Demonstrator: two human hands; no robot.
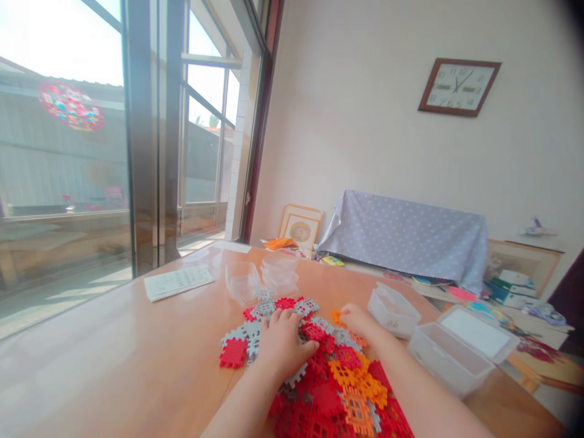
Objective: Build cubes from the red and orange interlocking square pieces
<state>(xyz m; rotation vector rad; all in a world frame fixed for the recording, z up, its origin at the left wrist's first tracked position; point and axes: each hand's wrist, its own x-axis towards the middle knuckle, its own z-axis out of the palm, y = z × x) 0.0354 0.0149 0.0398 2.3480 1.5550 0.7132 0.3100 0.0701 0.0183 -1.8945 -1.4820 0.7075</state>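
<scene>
A heap of flat toothed plastic tiles (340,389), red, orange and grey, lies on the wooden table (137,359) in front of me. My left hand (283,342) rests palm down on the grey and red tiles, fingers curled over them. My right hand (360,319) reaches to the far side of the heap and pinches a small orange tile (336,316) between thumb and fingers. One red tile (233,353) lies apart at the heap's left edge.
Two clear plastic cups (262,280) stand beyond the heap, a printed paper sheet (179,282) to their left. Two open white plastic boxes (456,350) sit at the right. Behind are a cloth-covered object (406,234), picture frames, a wall clock (458,86) and a large window (114,140) on the left.
</scene>
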